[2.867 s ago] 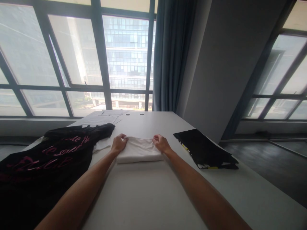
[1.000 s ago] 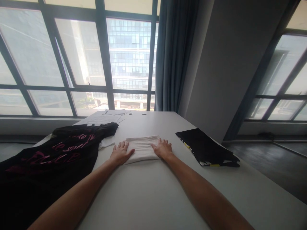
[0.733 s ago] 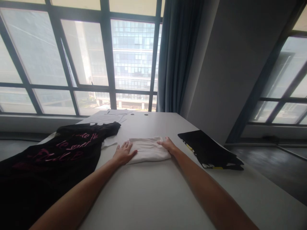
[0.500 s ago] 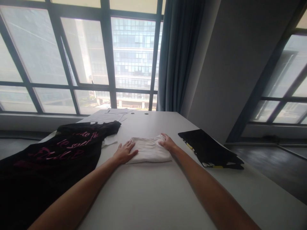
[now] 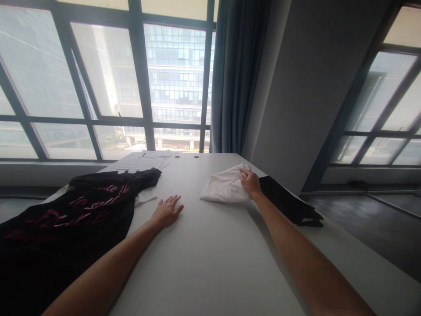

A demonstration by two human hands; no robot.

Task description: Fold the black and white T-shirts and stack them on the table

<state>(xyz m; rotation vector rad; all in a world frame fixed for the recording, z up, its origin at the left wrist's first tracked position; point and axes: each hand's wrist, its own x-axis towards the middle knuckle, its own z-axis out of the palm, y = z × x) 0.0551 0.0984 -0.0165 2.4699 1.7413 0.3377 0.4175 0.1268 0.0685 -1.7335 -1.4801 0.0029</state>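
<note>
My right hand [image 5: 250, 181], clamped on the cloth [image 5: 223, 186], now nears the right edge of the table [image 5: 204, 263], my left hand [image 5: 166, 212] splayed.

From my remote seat I see a dark-framed window [image 5: 140, 66] across the back, one pane [image 5: 105, 74] tilted ajar, and a glass-fronted building [image 5: 176, 74] beyond. A blue-grey curtain [image 5: 230, 87] hangs in folds beside it, next to a broad grey pillar [image 5: 302, 87]. Papers [image 5: 141, 161] overlap at the white table's [image 5: 204, 272] far left (the print is too small for me to read), near two round holes [image 5: 196, 156]. To the right, a second window [image 5: 378, 94] stands above grey floor [image 5: 378, 215].
</note>
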